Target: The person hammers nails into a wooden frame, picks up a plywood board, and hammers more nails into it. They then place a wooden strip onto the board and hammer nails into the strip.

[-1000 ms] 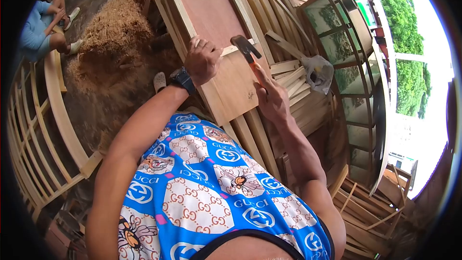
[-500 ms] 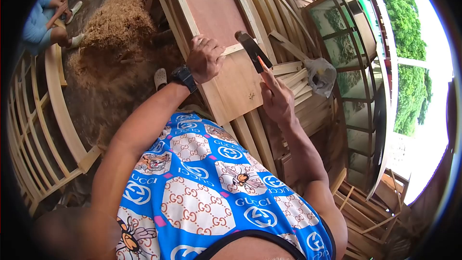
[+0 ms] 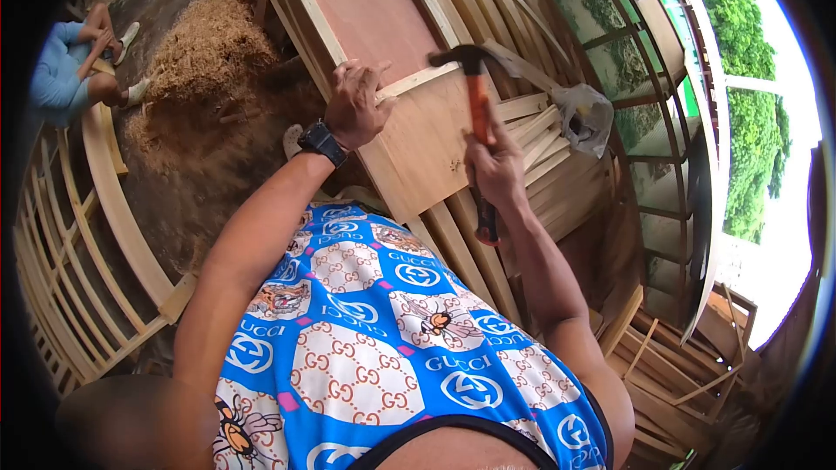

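My right hand (image 3: 496,165) is wrapped round the orange and black handle of a claw hammer (image 3: 478,96). The hammer's dark head is raised near the corner of a light wooden frame (image 3: 422,82) with a reddish panel (image 3: 370,17) inside it. My left hand (image 3: 355,109), with a black watch on the wrist, rests at the frame's left corner. Its fingers are bent over the wood; whether they pinch anything small is hidden. Below the frame lies a bare plywood board (image 3: 416,157).
A seated person in blue (image 3: 63,74) is at the upper left, beside a sawdust heap (image 3: 209,43). Slatted woodwork (image 3: 78,252) stands at the left. Long planks (image 3: 488,0), a plastic bag (image 3: 583,117) and a glass-paned frame (image 3: 640,148) are on the right.
The hammer has turned more upright, with more of its handle showing below my right hand. My left hand has shifted slightly left and down, its fingers more spread.
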The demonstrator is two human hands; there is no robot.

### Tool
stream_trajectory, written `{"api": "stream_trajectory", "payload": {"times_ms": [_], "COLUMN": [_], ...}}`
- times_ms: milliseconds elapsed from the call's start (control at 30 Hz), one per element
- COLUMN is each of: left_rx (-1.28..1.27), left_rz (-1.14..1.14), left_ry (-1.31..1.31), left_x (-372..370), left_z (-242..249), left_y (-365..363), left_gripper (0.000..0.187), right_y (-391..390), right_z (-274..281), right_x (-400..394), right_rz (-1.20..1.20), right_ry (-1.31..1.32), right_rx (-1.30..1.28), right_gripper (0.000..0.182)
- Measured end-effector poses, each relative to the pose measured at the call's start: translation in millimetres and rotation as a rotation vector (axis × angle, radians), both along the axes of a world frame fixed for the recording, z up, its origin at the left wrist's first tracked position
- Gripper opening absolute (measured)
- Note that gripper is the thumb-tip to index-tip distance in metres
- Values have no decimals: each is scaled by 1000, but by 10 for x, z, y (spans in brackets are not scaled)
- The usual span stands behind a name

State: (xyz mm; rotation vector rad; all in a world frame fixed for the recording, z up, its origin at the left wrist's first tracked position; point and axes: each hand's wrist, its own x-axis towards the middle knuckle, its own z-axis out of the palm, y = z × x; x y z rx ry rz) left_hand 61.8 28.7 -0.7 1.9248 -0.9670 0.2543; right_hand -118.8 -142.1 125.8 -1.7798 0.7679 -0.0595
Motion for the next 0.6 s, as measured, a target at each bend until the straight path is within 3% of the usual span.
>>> {"api": "stream_trajectory", "payload": {"times_ms": [67, 200, 267, 333, 400, 433, 533, 567, 600], "left_rx": [3, 16, 28, 42, 66, 63, 62, 39, 19], "left_rz": [1, 10, 20, 17, -15, -18, 20, 23, 22], "left_ry": [-24, -33, -44, -66, -28, -38, -79, -85, -87], "left_x": [-3, 16, 14, 8, 18, 40, 13, 25, 11], "left_z": [5, -30, -35, -32, -21, -18, -38, -43, -45], "left_y": [-1, -17, -22, 3, 15, -1, -15, -26, -23], "left_gripper": [55, 55, 55, 54, 54, 54, 53, 51, 49], "right_y": [-83, -94, -33, 26, -35, -59, 9, 56, 52], "right_z": [-12, 79, 48, 22, -98, -154, -33, -9, -44], "right_x": [23, 10, 10, 6, -22, -7, -42, -8, -14], "right_rz": [146, 180, 66, 57, 384, 465, 350, 315, 319], "right_ry": [150, 113, -69, -93, 24, -215, -106, -298, -294], "right_rx": [-23, -200, -271, -333, -545, -656, -556, -594, -593], "right_gripper": [70, 70, 67, 64, 63, 65, 64, 65, 65]}}
